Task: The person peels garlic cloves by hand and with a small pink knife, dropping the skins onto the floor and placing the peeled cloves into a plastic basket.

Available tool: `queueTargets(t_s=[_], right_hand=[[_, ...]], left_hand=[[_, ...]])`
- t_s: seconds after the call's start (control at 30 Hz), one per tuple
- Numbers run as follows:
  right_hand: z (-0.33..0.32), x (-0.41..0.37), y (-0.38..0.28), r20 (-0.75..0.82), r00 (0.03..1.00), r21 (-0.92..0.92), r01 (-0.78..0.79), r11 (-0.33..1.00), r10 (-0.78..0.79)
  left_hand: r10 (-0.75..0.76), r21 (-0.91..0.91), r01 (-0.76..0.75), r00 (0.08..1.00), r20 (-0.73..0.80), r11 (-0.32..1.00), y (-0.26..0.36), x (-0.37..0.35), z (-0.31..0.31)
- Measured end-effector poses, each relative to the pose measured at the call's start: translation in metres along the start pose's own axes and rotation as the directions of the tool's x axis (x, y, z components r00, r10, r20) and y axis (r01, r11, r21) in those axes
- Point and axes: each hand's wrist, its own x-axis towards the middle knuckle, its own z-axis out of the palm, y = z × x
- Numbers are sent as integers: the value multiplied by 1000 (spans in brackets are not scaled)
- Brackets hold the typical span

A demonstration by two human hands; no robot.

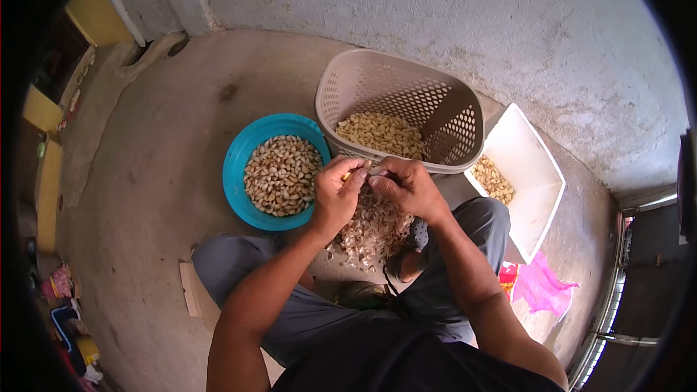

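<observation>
My left hand (339, 190) and my right hand (408, 184) meet in front of the beige basket, fingers closed in a pinch. A small garlic clove (375, 170) shows between the fingertips, partly hidden. A yellowish bit shows at my left fingers; I cannot make out what it is. Beside my left hand stands a turquoise basin (234, 178) with many unpeeled cloves (282, 174). Beyond both hands, the beige perforated basket (435, 105) holds peeled pale cloves (381, 133). Under my hands a heap of papery garlic skins (374, 231) lies on the floor.
To the right a white tub (534, 181) leans tilted near the basket, with peeled cloves (494, 180) in its lower part. A pink plastic bag (541, 284) lies below it. The wall (465, 14) rises behind the basket. Assorted items (62, 283) lie at the far left edge.
</observation>
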Motion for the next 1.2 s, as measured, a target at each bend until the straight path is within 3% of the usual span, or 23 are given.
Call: queueTargets(t_s=[0.13,0.17,0.27,0.33,0.47,0.57,0.7,0.87,0.97,1.07,1.2], right_hand=[[-9,3,12,-37,998,67,-42,997,44],[-10,4,16,-32,997,153,-69,986,75],[-10,3,16,15,989,346,-146,927,150],[-7,3,14,89,982,396,-191,898,169],[8,5,14,30,983,451,-174,875,181],[11,6,23,2,977,663,-162,731,215],[3,6,32,167,977,849,-212,484,135],[14,5,32,251,963,937,-268,225,101],[17,7,29,277,954,937,-295,186,118],[20,8,31,258,959,936,-278,214,119],[20,7,30,55,981,776,-161,610,188]], left_hand=[[0,-5,0,1000,12,1000,4,2,-1],[-17,-13,17,1000,17,1000,7,1,-1],[-284,-198,306,950,133,931,26,1,-3],[-293,-226,322,944,151,920,21,2,-5],[-297,-279,320,947,121,905,15,0,-3],[-208,-184,228,971,121,956,19,0,-3],[-173,-238,209,971,164,948,17,0,-1],[-208,-329,267,956,204,906,15,-1,0],[-252,-331,312,944,214,890,27,0,-1],[-193,-296,265,949,250,918,22,3,-6],[-263,-368,359,922,285,858,22,4,-9]])
